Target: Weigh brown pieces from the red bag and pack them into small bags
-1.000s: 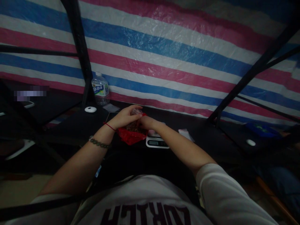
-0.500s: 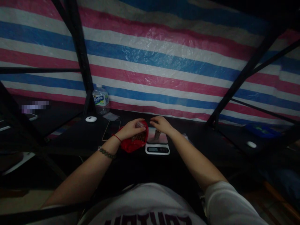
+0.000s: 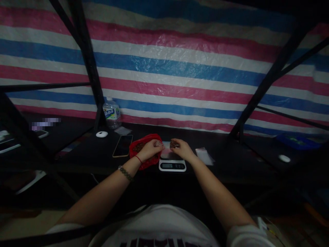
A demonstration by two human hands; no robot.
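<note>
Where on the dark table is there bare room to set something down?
Bare table shows right of the small clear bag, up to the black frame post. A smaller patch lies between the white puck and the phone. It is crowded where the red bag, scale and both hands meet.

Nothing legible — water bottle (image 3: pixel 111 112) label and shirt (image 3: pixel 156 233) lettering too blurred.

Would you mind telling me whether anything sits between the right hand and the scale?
Nothing visible does. The right hand hovers directly over the scale, pinching something dark; the red bag lies left of it.
</note>
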